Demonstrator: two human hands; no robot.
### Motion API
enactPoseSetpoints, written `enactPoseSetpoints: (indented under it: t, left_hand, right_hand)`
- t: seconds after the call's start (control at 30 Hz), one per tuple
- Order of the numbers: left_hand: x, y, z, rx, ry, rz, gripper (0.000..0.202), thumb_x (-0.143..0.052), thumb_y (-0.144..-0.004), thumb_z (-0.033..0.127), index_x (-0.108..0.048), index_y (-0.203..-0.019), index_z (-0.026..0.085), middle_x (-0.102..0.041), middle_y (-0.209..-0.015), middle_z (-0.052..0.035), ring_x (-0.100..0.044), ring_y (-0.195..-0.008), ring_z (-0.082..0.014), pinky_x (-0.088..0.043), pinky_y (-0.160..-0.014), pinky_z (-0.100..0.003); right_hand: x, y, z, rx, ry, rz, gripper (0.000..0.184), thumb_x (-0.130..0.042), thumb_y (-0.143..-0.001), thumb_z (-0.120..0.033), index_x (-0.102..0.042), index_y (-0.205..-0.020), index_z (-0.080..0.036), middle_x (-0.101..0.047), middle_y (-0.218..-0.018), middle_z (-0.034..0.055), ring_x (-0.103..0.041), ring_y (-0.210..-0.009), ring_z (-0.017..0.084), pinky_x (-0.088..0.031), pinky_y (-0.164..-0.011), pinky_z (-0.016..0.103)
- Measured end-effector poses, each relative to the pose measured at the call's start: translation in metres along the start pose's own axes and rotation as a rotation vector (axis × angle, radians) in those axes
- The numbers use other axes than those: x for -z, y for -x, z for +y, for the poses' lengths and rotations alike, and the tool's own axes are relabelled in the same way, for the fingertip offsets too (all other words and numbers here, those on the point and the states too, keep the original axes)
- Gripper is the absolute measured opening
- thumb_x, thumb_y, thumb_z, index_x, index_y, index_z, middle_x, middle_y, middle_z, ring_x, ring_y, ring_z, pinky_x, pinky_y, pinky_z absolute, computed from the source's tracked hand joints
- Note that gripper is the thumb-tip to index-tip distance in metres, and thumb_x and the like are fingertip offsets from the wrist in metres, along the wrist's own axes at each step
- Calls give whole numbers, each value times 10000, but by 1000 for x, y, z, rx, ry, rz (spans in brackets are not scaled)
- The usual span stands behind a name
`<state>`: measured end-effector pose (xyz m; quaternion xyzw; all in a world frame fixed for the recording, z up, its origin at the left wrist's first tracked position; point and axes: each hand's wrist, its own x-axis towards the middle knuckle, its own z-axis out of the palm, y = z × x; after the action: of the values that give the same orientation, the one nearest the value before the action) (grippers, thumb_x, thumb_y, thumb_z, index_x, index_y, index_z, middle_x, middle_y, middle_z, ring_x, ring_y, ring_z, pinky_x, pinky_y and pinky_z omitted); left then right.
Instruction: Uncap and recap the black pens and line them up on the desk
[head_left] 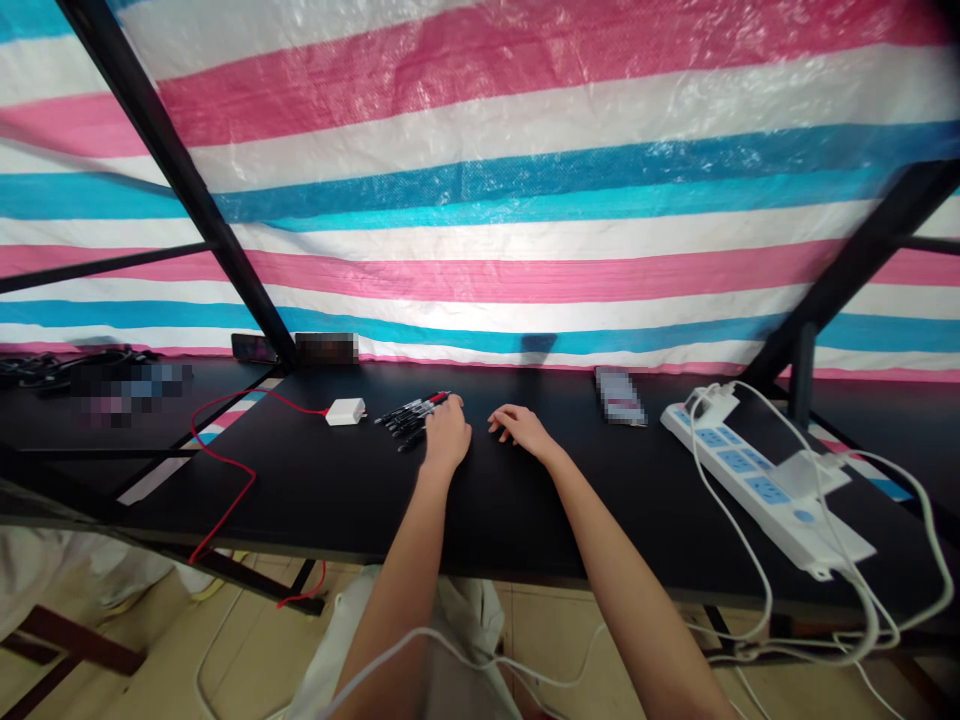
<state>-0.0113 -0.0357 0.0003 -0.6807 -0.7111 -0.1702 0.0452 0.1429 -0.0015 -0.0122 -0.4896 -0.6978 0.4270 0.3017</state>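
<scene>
Several black pens [411, 418], one with a red part, lie fanned out on the black table [300, 480]. At their right ends my left hand [448, 435] has its fingers curled down around them; its fingertips are partly hidden. My right hand [521, 430] hovers or rests just to the right, the fingers loosely bent and apart, holding nothing. A gap of bare tabletop lies between the two hands. Left of the pens sits a white charger plug [346, 411] with a red cable [244, 465] attached.
A phone [621, 397] lies right of my hands. Farther right is a white power strip [750, 480] with plugs and loose white cables. Dark frame bars [180, 180] rise at both sides, before a striped sheet [525, 270]. Black cables [82, 368] lie far left.
</scene>
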Motion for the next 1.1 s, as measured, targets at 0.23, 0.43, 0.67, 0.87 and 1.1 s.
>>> enactPoseSetpoints:
  t: [0.23,0.43,0.67,0.87,1.1]
  left_hand:
    - [0,1,-17,357,-183,199,270,-426,-784,282,-501,-990,124,-494,-1013,-155,-431,-980,-305,-331,-783,-420]
    - [-3,1,-17,263,-195,139,280,-424,-798,285,-550,-980,114,-512,-1029,-175,-414,-1010,-321,-314,-792,-426]
    - [-1,0,-8,134,-76,72,209,-459,-826,327,-571,-891,163,-554,-1018,-130,-428,-1016,-292,-299,-831,-415]
    - [1,-2,2,-120,216,26,220,-414,-865,377,-563,-868,216,-618,-830,-22,-502,-874,-191,-298,-823,-346]
    - [6,-1,12,-198,335,-19,228,-412,-871,383,-574,-887,223,-633,-827,13,-518,-842,-154,-299,-799,-309]
  right_hand:
    - [1,0,0,-6,-11,-12,205,-422,-807,-276,-604,-827,-185,-668,-796,12,-575,-532,75,-384,-426,154]
    - [0,0,1,-7,-20,1,197,-432,-802,-266,-612,-812,-188,-667,-778,8,-573,-524,76,-378,-420,156]
    - [-1,-2,2,-19,-28,7,188,-441,-809,-264,-612,-825,-185,-668,-770,5,-574,-521,68,-365,-407,138]
    - [1,-4,0,-78,-247,95,352,-389,-843,-388,-574,-1032,-156,-665,-866,61,-556,-467,66,-319,-348,145]
    - [10,-1,-3,-34,-367,196,407,-409,-820,-435,-640,-1000,-153,-657,-809,60,-495,-429,48,-233,-331,151]
